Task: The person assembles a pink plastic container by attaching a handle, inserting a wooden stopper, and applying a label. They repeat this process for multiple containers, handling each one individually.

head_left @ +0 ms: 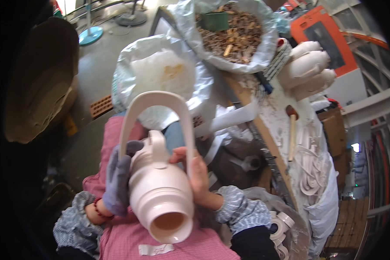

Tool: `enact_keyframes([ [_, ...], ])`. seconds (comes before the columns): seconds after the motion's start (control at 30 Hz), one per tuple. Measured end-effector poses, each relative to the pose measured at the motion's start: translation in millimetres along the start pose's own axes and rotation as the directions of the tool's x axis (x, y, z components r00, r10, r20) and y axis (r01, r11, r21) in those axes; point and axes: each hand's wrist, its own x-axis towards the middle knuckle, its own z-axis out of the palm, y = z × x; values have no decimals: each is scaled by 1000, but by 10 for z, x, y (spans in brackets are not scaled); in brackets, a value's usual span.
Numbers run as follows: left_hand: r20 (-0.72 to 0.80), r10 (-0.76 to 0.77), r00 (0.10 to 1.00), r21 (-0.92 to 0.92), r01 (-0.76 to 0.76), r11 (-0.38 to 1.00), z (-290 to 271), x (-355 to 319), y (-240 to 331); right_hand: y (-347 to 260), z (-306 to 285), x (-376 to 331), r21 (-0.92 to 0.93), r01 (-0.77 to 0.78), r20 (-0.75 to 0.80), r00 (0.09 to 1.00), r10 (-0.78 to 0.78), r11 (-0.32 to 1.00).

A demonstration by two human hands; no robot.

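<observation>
A pale cream plastic vacuum jug shell (160, 186) lies over my lap, its round open mouth toward me and its inside hollow. A small side grip (157, 146) stands up from its body. Around the far end arches a broad, U-shaped carrying handle (158, 99) of the same plastic. My left hand (118, 175), in a grey glove, is closed against the jug's left side by one handle arm. Bare, my right hand (197, 175) presses the other handle arm against the right side, fingers bent over the body. Whether the handle ends are seated in the shell cannot be made out.
White sacks stand ahead, one holding a whitish liner (160, 73), another wood-like scraps (242, 39). On the bench at right lie more jug shells (307, 69), a wooden-handled mallet (292, 134) and loose handles (310, 164). A bag of cream rings (281, 225) sits by my right forearm.
</observation>
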Motion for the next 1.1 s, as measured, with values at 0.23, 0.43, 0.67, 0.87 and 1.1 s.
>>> enact_keyframes([
  [0.23, -14, -121, 993, 58, 122, 991, -40, 280, 270, 28, 8, 249, 196, -50, 75, 997, 36, 979],
  [0.43, 129, 253, 959, 5, -256, 967, 321, 544, 1173, -427, -218, 1128, -326, 580, 366, 806, -466, 747],
  [0.67, 753, 242, 612, 512, -776, 368, 162, 1319, 895, -1433, -1978, 1045, -347, 451, -380, 734, -563, 822],
  [0.87, 228, 11, 974, 872, -209, 442, -1013, 910, 161, -1847, -4098, 1281, -513, 405, -647, 396, -651, 757],
  [1.1, -248, 256, 934, 786, 40, 616, -1841, 647, -858, -1187, -5093, 2286, -723, -374, -673, 191, -714, 581],
])
